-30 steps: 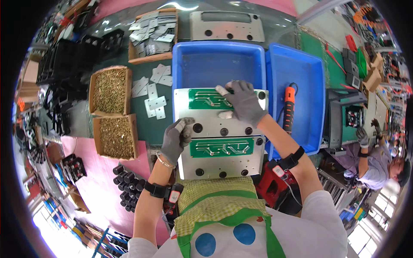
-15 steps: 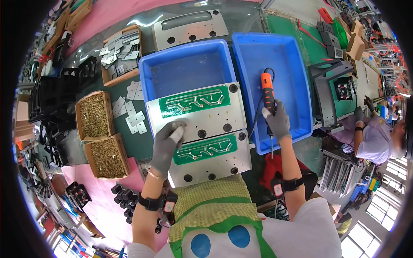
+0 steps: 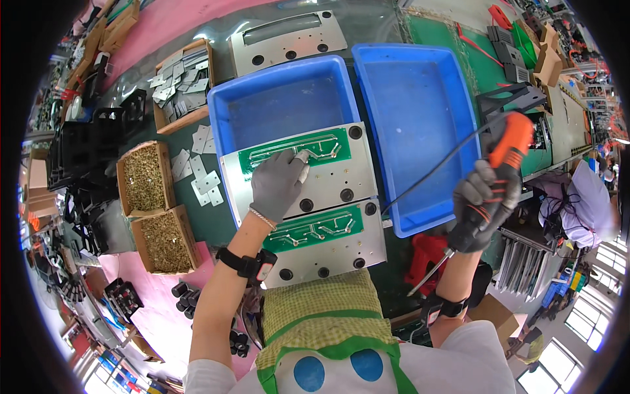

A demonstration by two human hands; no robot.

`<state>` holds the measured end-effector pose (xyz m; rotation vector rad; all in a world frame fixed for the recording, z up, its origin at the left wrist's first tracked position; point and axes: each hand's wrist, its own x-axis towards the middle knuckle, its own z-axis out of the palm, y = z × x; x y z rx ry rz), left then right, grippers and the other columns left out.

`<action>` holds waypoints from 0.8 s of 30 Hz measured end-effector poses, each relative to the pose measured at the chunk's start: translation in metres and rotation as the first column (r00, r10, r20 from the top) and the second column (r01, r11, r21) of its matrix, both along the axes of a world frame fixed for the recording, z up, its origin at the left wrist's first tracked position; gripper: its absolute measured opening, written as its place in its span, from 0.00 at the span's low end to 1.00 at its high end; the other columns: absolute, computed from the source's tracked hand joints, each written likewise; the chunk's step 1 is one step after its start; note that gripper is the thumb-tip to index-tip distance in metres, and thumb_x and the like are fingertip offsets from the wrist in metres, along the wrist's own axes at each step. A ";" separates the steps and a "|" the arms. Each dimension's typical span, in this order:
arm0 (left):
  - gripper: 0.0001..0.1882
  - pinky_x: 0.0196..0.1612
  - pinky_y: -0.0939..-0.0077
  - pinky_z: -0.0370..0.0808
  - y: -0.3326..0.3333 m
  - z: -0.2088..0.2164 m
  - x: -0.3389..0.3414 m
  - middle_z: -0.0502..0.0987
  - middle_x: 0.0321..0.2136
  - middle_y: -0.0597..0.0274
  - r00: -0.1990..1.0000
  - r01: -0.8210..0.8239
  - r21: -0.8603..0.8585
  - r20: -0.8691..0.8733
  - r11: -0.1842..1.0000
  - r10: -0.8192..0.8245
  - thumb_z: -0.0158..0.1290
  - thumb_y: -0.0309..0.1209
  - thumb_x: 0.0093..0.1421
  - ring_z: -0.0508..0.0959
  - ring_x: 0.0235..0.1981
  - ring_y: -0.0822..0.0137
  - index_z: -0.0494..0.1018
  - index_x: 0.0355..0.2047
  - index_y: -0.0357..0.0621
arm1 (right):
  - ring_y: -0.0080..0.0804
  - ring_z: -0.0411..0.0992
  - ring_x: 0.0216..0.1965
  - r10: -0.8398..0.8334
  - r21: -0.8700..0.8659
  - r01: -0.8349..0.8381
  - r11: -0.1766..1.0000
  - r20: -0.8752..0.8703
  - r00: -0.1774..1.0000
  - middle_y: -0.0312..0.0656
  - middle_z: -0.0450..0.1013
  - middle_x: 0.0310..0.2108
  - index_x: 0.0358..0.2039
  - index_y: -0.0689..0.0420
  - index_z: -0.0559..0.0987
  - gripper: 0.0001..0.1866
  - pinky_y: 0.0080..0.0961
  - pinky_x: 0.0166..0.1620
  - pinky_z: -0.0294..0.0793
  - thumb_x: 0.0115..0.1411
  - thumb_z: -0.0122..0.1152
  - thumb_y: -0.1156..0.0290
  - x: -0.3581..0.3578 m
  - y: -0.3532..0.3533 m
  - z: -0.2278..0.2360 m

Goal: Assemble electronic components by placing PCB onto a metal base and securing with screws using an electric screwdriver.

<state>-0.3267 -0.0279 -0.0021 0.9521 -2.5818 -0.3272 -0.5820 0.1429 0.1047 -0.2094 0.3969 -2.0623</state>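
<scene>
My right hand (image 3: 476, 213), in a grey glove, is closed around an orange and black electric screwdriver (image 3: 514, 140). Its bit slants down to the left, beyond the right-hand blue bin. My gloved left hand (image 3: 277, 186) rests over the upper metal panel (image 3: 256, 190), fingertips drawn together at the green circuit board (image 3: 335, 146) on it. Whatever those fingers may pinch is too small to make out. Nearer me lies a second metal panel (image 3: 341, 253) with its own green circuit board (image 3: 348, 223). Black round feet dot both panels.
Two blue bins, one left (image 3: 289, 98) and one right (image 3: 420, 98), stand behind the panels. Two cardboard boxes of small brass-coloured parts (image 3: 144, 180) sit left, near loose metal plates (image 3: 207, 180). The screwdriver's cable (image 3: 426, 172) crosses the right bin. A co-worker (image 3: 581, 203) is at far right.
My right hand has lifted the screwdriver out of the right bin's area, moving right and tilting it. My left hand has moved up and right onto the upper circuit board.
</scene>
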 end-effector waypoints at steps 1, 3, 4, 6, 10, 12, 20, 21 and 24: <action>0.09 0.22 0.70 0.68 -0.003 -0.001 0.000 0.67 0.18 0.64 0.998 0.054 0.002 0.021 0.999 -0.054 0.55 0.32 0.48 0.71 0.22 0.64 0.75 0.32 0.48 | 0.22 0.63 0.23 -0.108 -0.021 0.109 0.994 0.012 0.994 0.37 0.61 0.25 0.47 0.63 0.59 0.26 0.20 0.24 0.65 0.53 0.57 0.64 0.010 -0.006 0.018; 0.09 0.22 0.70 0.68 -0.008 -0.003 -0.002 0.67 0.18 0.64 0.995 0.098 -0.001 -0.005 0.995 -0.098 0.55 0.31 0.47 0.71 0.22 0.64 0.75 0.31 0.48 | 0.22 0.62 0.25 -0.298 -0.064 0.295 0.953 -0.029 0.954 0.35 0.60 0.24 0.38 0.59 0.62 0.21 0.19 0.25 0.64 0.48 0.61 0.68 0.025 -0.014 0.038; 0.08 0.21 0.70 0.67 -0.009 -0.004 -0.001 0.66 0.18 0.64 0.990 0.138 -0.007 -0.023 0.990 -0.138 0.55 0.31 0.47 0.70 0.21 0.63 0.75 0.30 0.47 | 0.22 0.62 0.25 -0.296 -0.060 0.294 0.954 -0.026 0.955 0.35 0.60 0.24 0.38 0.59 0.62 0.21 0.19 0.25 0.64 0.48 0.61 0.68 0.033 -0.018 0.039; 0.08 0.21 0.70 0.67 -0.011 -0.008 -0.003 0.66 0.17 0.64 0.989 0.148 -0.002 -0.029 0.989 -0.148 0.55 0.30 0.46 0.70 0.21 0.63 0.75 0.29 0.47 | 0.22 0.61 0.24 -0.367 -0.017 0.415 0.910 -0.500 0.784 0.34 0.60 0.23 0.36 0.58 0.63 0.22 0.17 0.24 0.62 0.46 0.62 0.64 0.045 -0.027 0.037; 0.09 0.21 0.71 0.65 -0.010 -0.010 -0.003 0.64 0.17 0.64 0.991 0.129 -0.005 -0.044 0.992 -0.129 0.56 0.29 0.44 0.69 0.20 0.64 0.74 0.29 0.47 | 0.24 0.61 0.22 -0.252 -0.069 0.325 0.943 -0.786 0.564 0.37 0.64 0.21 0.34 0.59 0.64 0.23 0.16 0.22 0.60 0.44 0.61 0.59 0.043 -0.040 -0.005; 0.09 0.20 0.71 0.65 -0.009 -0.013 -0.003 0.63 0.16 0.64 0.990 0.134 -0.018 -0.038 0.991 -0.134 0.56 0.29 0.44 0.68 0.20 0.64 0.74 0.29 0.46 | 0.36 0.69 0.26 -0.341 -0.212 0.288 0.934 -0.774 0.533 0.47 0.71 0.29 0.59 0.55 0.49 0.38 0.36 0.30 0.72 0.54 0.60 0.66 0.058 -0.054 -0.011; 0.06 0.19 0.72 0.64 -0.009 -0.017 -0.003 0.61 0.15 0.65 0.989 0.141 -0.076 -0.033 0.987 -0.144 0.56 0.29 0.44 0.67 0.17 0.65 0.73 0.26 0.45 | 0.33 0.67 0.22 -0.114 -0.008 0.193 0.981 -0.831 0.545 0.41 0.68 0.24 0.32 0.63 0.70 0.21 0.29 0.27 0.70 0.46 0.67 0.61 0.055 -0.069 -0.030; 0.06 0.19 0.72 0.64 -0.009 -0.016 -0.003 0.61 0.15 0.65 0.990 0.136 -0.082 -0.025 0.987 -0.138 0.56 0.28 0.44 0.67 0.17 0.66 0.73 0.25 0.45 | 0.33 0.67 0.22 -0.112 -0.005 0.193 0.981 -0.830 0.547 0.41 0.68 0.24 0.32 0.63 0.70 0.21 0.29 0.27 0.70 0.46 0.67 0.61 0.058 -0.071 -0.032; 0.06 0.19 0.73 0.64 -0.009 -0.015 -0.005 0.61 0.15 0.65 0.991 0.130 -0.082 -0.015 0.988 -0.132 0.56 0.28 0.44 0.66 0.17 0.66 0.73 0.25 0.45 | 0.33 0.67 0.22 -0.184 0.027 0.332 0.943 -0.789 0.586 0.41 0.67 0.23 0.31 0.63 0.70 0.22 0.28 0.27 0.70 0.46 0.67 0.59 0.064 -0.067 -0.043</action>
